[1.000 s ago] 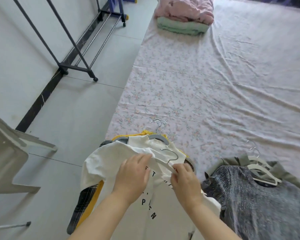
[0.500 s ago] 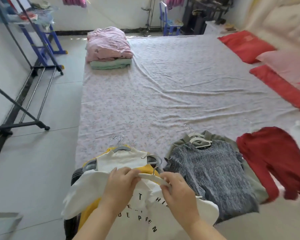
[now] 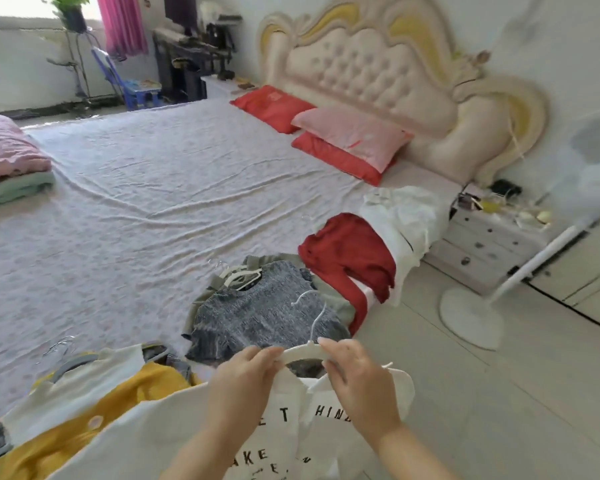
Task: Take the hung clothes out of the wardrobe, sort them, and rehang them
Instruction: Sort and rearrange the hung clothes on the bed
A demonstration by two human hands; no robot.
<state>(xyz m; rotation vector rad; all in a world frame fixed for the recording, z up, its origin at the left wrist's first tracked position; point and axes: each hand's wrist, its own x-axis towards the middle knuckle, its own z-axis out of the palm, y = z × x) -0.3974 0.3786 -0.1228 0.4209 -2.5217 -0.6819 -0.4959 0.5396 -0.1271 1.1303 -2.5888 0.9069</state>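
White hanger (image 3: 302, 351) was pinched by both hands, left hand (image 3: 246, 379) and right hand (image 3: 357, 379) flanking its hook, probably to keep the one printed T-shirt (image 3: 284, 427) level above the near edge of the bed (image 3: 153, 202) while a pile was chosen. Along that edge lay four lots: yellow-topped heap (image 3: 94, 410), grey knit heap (image 3: 264, 313), red garment (image 3: 343, 258), and white garment (image 3: 402, 216) nearest the headboard corner.

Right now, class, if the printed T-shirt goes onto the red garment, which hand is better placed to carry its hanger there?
Probably the right hand: it grips the white hanger beside its hook, on the side nearer the red garment. The left hand pinches its other side.
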